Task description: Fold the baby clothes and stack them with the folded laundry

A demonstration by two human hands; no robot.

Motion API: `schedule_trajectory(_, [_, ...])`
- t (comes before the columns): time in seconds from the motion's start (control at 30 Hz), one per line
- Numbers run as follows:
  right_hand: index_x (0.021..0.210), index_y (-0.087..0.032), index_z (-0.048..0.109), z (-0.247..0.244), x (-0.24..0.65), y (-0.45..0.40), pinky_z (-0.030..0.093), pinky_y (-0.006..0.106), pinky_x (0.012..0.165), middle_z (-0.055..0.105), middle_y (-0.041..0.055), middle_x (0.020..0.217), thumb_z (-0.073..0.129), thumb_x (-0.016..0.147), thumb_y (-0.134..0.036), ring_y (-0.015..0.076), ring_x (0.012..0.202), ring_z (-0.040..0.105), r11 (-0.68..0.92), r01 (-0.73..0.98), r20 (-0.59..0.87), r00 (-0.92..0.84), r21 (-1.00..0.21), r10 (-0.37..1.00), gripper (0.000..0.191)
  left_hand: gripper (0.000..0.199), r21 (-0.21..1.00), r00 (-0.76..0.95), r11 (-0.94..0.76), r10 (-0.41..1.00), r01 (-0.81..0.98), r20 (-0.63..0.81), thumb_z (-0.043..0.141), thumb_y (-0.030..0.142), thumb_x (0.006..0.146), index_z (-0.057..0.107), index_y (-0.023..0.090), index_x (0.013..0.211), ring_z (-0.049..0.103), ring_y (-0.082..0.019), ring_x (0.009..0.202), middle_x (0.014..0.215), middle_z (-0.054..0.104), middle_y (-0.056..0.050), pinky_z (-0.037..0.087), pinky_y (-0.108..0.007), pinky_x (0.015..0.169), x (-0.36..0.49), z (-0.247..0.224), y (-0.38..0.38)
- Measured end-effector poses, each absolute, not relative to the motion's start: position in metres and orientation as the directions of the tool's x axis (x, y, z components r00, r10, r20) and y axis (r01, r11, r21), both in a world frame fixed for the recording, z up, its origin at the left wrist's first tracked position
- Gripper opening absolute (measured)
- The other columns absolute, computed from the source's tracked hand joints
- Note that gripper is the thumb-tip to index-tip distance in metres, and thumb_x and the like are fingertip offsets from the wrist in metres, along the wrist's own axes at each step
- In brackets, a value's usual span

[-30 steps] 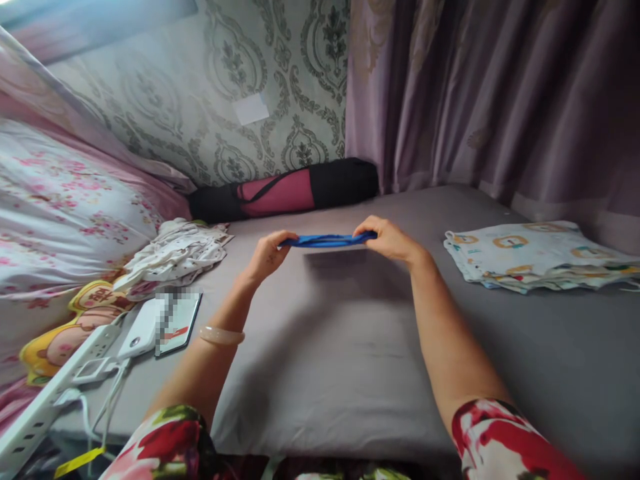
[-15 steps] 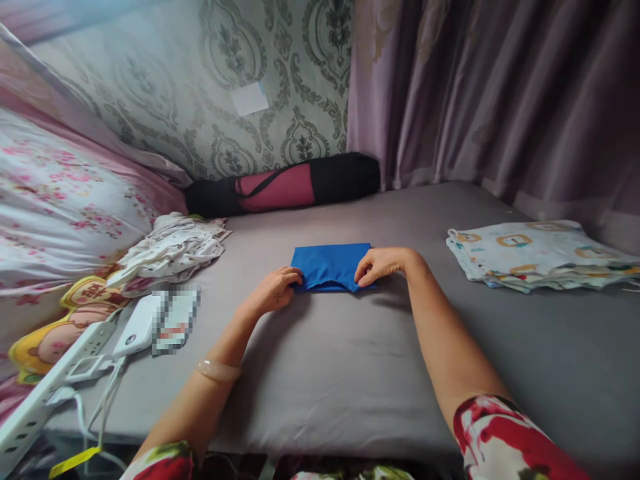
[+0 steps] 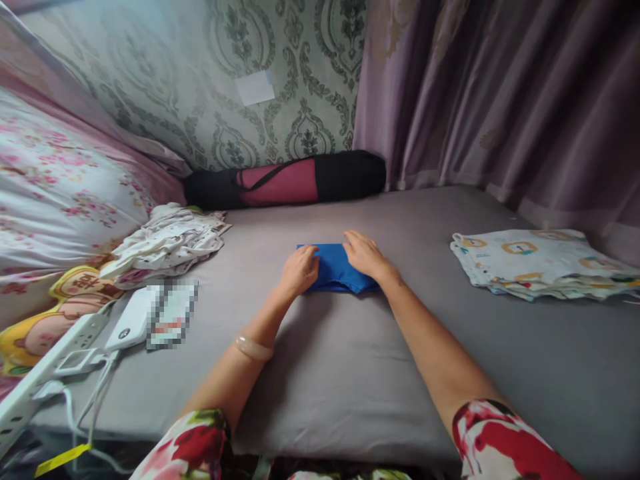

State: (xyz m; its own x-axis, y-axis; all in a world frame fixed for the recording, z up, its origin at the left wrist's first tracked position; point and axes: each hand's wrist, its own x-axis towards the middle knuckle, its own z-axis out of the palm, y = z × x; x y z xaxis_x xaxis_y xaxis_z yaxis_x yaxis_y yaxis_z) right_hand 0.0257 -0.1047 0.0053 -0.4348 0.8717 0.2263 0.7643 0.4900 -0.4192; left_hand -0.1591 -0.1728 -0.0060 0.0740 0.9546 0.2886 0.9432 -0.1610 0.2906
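Observation:
A folded blue cloth item [image 3: 333,267] lies on the grey bed sheet [image 3: 340,373] in front of me, its near edge curved and slightly raised. My left hand [image 3: 301,270] rests on the cloth's left part, fingers loosely bent and reaching forward over it, not visibly pinching. Across the right part lies my right hand [image 3: 367,255], its fingers stretched out towards the far edge. Both hands cover portions of the cloth. A pale bangle [image 3: 254,348] circles my left wrist.
Folded printed cloths [image 3: 530,260] are stacked at the right. On the left are crumpled white garments [image 3: 170,243], a white device [image 3: 135,317], a pixelated item [image 3: 173,313] and a power strip [image 3: 55,360] with cables. A long black-and-red bag [image 3: 285,180] lies along the wall.
Both hands have moved from the near corners of the blue cloth onto its top, farther forward and inward. The right hand has let go of the near edge and its fingers have straightened.

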Motion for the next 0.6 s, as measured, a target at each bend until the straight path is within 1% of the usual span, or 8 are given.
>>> schedule_trajectory(0.1, [0.148, -0.013, 0.036, -0.01, 0.013, -0.116, 0.015, 0.054, 0.117, 0.028, 0.0116, 0.158, 0.031, 0.097, -0.025, 0.0269, 0.147, 0.018, 0.517, 0.802, 0.18, -0.485, -0.298, 0.856, 0.052, 0.045, 0.247, 0.071, -0.123, 0.976, 0.961, 0.208, 0.031, 0.028, 0.098, 0.043, 0.014, 0.139, 0.033, -0.026, 0.142, 0.149, 0.044, -0.013, 0.024, -0.046, 0.117, -0.144, -0.017, -0.166])
schedule_trajectory(0.13, [0.149, -0.013, 0.033, -0.015, 0.011, -0.12, 0.011, 0.056, 0.117, 0.024, 0.0115, 0.159, 0.03, 0.097, -0.025, 0.0275, 0.148, 0.015, 0.524, 0.81, 0.172, -0.495, -0.264, 0.852, 0.054, 0.049, 0.223, 0.068, -0.107, 0.982, 0.969, 0.176, 0.03, 0.031, 0.099, 0.04, 0.013, 0.143, 0.026, -0.027, 0.145, 0.153, 0.038, -0.014, 0.02, -0.048, 0.118, -0.141, -0.021, -0.166])
schedule_trajectory(0.2, [0.15, -0.012, 0.032, -0.023, 0.01, -0.124, 0.009, 0.057, 0.117, 0.023, 0.0116, 0.159, 0.03, 0.097, -0.028, 0.0287, 0.148, 0.014, 0.531, 0.819, 0.147, -0.511, -0.217, 0.847, 0.055, 0.055, 0.168, 0.089, -0.109, 0.988, 0.98, 0.123, 0.028, 0.037, 0.1, 0.035, 0.01, 0.146, 0.02, -0.029, 0.147, 0.155, 0.032, -0.015, 0.016, -0.05, 0.119, -0.137, -0.027, -0.167])
schedule_trajectory(0.27, [0.15, -0.014, 0.035, -0.029, 0.01, -0.126, 0.01, 0.058, 0.116, 0.027, 0.0112, 0.158, 0.029, 0.097, -0.031, 0.0297, 0.147, 0.017, 0.536, 0.823, 0.112, -0.524, -0.19, 0.844, 0.055, 0.059, 0.117, 0.123, -0.134, 0.988, 0.984, 0.095, 0.026, 0.041, 0.1, 0.035, 0.008, 0.147, 0.02, -0.029, 0.147, 0.156, 0.03, -0.017, 0.015, -0.051, 0.119, -0.136, -0.031, -0.17])
schedule_trajectory(0.37, [0.148, -0.016, 0.038, -0.034, 0.011, -0.125, 0.012, 0.06, 0.115, 0.03, 0.0107, 0.157, 0.028, 0.097, -0.031, 0.0307, 0.145, 0.021, 0.541, 0.824, 0.083, -0.535, -0.167, 0.841, 0.054, 0.058, 0.078, 0.15, -0.157, 0.985, 0.985, 0.085, 0.025, 0.041, 0.099, 0.036, 0.01, 0.147, 0.023, -0.029, 0.146, 0.156, 0.03, -0.017, 0.017, -0.052, 0.118, -0.138, -0.034, -0.173])
schedule_trajectory(0.5, [0.148, -0.018, 0.039, -0.033, 0.011, -0.125, 0.012, 0.059, 0.115, 0.03, 0.01, 0.157, 0.028, 0.097, -0.032, 0.0304, 0.145, 0.022, 0.539, 0.828, 0.077, -0.533, -0.157, 0.842, 0.054, 0.055, 0.089, 0.14, -0.149, 0.985, 0.985, 0.105, 0.029, 0.041, 0.099, 0.039, 0.017, 0.147, 0.025, -0.029, 0.146, 0.155, 0.033, -0.015, 0.019, -0.052, 0.117, -0.14, -0.035, -0.172])
schedule_trajectory(0.6, [0.148, -0.02, 0.04, -0.032, 0.011, -0.125, 0.013, 0.059, 0.116, 0.03, 0.0088, 0.157, 0.028, 0.098, -0.032, 0.0294, 0.145, 0.022, 0.532, 0.833, 0.078, -0.526, -0.153, 0.847, 0.053, 0.054, 0.113, 0.136, -0.149, 0.984, 0.982, 0.114, 0.03, 0.042, 0.098, 0.041, 0.018, 0.146, 0.026, -0.029, 0.145, 0.155, 0.034, -0.014, 0.02, -0.053, 0.117, -0.139, -0.035, -0.171])
